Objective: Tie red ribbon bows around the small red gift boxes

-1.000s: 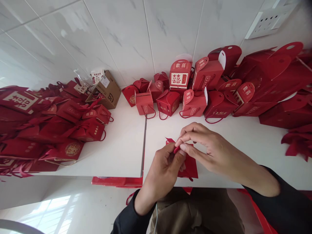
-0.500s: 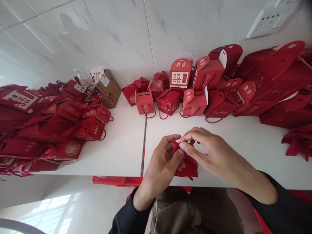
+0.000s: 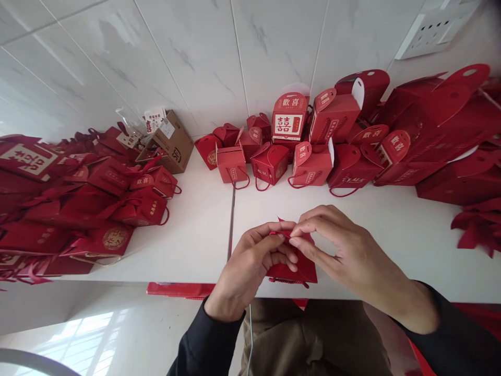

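A small flat red paper gift box (image 3: 294,269) lies at the near edge of the white table (image 3: 391,235), right in front of me. My left hand (image 3: 250,266) curls around its left side, fingers closed on the red paper. My right hand (image 3: 344,250) pinches the box's upper edge between thumb and forefinger, its fingertips meeting those of the left hand. Much of the box is hidden under both hands.
Assembled red gift boxes (image 3: 309,164) with cord handles stand in rows along the tiled wall. A heap of red bags (image 3: 78,209) fills the left table, beside a brown cardboard box (image 3: 172,141). More red boxes (image 3: 450,136) pile up at right. A white socket strip (image 3: 434,23) hangs on the wall.
Both hands have shifted slightly left and down on the red box. The left hand's fingers have curled closer around its upper edge, and the pinch point has moved along that edge.
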Demonstrator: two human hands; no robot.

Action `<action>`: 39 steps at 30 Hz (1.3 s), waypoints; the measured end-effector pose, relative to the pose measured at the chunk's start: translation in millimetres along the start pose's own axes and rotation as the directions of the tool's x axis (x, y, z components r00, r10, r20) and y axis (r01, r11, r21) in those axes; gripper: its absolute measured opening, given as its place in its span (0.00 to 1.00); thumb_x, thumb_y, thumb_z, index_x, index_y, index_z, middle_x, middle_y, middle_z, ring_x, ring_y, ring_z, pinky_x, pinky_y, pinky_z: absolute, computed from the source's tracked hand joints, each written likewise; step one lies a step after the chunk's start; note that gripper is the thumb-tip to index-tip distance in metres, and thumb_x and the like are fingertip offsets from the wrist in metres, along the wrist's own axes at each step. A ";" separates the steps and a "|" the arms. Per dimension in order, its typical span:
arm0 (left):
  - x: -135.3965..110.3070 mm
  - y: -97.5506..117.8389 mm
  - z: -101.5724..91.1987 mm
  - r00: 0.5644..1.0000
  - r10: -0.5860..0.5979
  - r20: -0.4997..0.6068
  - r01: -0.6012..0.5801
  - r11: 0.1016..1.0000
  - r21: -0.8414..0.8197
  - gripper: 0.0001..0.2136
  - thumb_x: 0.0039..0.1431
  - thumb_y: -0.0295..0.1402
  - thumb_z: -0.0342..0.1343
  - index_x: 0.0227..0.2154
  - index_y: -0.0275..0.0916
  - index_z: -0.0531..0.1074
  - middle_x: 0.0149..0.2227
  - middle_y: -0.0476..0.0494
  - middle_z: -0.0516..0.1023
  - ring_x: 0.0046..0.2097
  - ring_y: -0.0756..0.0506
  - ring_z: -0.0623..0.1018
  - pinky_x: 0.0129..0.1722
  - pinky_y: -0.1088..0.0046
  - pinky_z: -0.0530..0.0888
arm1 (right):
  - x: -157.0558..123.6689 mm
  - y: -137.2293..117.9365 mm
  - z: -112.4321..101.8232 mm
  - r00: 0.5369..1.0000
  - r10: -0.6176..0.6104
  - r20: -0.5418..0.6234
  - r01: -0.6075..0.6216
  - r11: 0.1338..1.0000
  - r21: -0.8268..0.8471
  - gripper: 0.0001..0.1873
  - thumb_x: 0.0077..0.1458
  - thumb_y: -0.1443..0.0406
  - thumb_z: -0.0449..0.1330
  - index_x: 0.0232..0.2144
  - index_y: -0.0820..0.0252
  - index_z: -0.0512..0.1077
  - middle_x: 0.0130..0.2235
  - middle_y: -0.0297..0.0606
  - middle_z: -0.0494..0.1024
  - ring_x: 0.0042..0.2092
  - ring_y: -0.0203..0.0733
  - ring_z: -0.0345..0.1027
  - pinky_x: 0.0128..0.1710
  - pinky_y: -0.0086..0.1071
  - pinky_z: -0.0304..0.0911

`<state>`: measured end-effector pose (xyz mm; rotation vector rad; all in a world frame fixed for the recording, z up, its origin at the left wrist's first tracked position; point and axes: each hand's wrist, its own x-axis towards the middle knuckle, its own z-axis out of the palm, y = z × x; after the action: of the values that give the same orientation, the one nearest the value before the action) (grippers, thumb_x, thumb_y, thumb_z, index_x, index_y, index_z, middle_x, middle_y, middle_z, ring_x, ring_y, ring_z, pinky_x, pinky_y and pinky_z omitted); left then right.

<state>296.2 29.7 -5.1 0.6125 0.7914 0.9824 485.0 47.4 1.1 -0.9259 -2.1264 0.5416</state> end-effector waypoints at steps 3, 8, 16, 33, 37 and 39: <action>-3.2 -2.7 0.2 1.000 0.029 -0.008 -0.029 1.000 0.009 0.11 0.61 0.28 0.63 0.46 0.32 0.78 0.32 0.44 0.80 0.32 0.50 0.80 0.35 0.75 0.78 | -3.5 2.6 1.4 1.000 0.016 0.013 -0.016 1.000 0.002 0.04 0.68 0.69 0.59 0.40 0.55 0.72 0.41 0.37 0.74 0.45 0.42 0.71 0.45 0.36 0.68; -7.6 -6.5 0.1 0.997 0.069 -0.039 -0.062 0.983 0.173 0.11 0.63 0.36 0.65 0.44 0.35 0.76 0.26 0.49 0.78 0.27 0.53 0.76 0.30 0.79 0.73 | -10.6 5.1 3.1 0.994 0.078 0.082 -0.084 0.993 0.080 0.04 0.68 0.67 0.57 0.43 0.52 0.70 0.44 0.38 0.75 0.48 0.44 0.72 0.48 0.39 0.69; -10.7 -8.4 3.8 0.969 0.229 -0.088 -0.152 0.842 0.517 0.10 0.64 0.31 0.60 0.47 0.39 0.73 0.36 0.48 0.79 0.31 0.52 0.77 0.29 0.78 0.72 | -6.6 7.0 3.0 0.922 0.280 0.268 -0.349 0.900 0.261 0.19 0.67 0.64 0.56 0.59 0.46 0.64 0.45 0.33 0.79 0.47 0.41 0.75 0.49 0.36 0.72; -5.5 -49.8 -13.5 0.467 0.788 0.400 -0.389 -0.223 0.894 0.12 0.66 0.20 0.56 0.46 0.43 0.71 0.46 0.42 0.83 0.45 0.45 0.82 0.45 0.67 0.79 | 0.2 15.1 -0.3 0.824 0.362 0.436 -0.523 0.782 0.338 0.19 0.70 0.50 0.54 0.49 0.53 0.77 0.48 0.39 0.82 0.48 0.47 0.76 0.44 0.38 0.73; -6.3 -51.7 -13.8 0.353 0.835 0.422 -0.291 -0.330 0.898 0.12 0.62 0.19 0.60 0.43 0.43 0.75 0.46 0.41 0.77 0.46 0.45 0.78 0.41 0.69 0.78 | 3.7 13.1 -2.2 0.795 0.372 0.479 -0.559 0.756 0.341 0.15 0.68 0.52 0.57 0.42 0.54 0.78 0.40 0.34 0.81 0.40 0.41 0.74 0.38 0.33 0.69; -7.1 -52.6 -14.5 0.330 0.846 0.418 -0.261 -0.343 0.902 0.13 0.61 0.19 0.62 0.42 0.43 0.76 0.44 0.42 0.75 0.43 0.47 0.77 0.38 0.72 0.76 | 4.8 12.4 -3.5 0.786 0.383 0.485 -0.576 0.739 0.349 0.15 0.67 0.52 0.59 0.39 0.55 0.76 0.36 0.33 0.79 0.37 0.40 0.72 0.36 0.32 0.66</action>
<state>307.7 2.1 -51.3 2.3950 1.6895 1.6094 491.0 59.4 -2.1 -1.1518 -1.8935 1.5716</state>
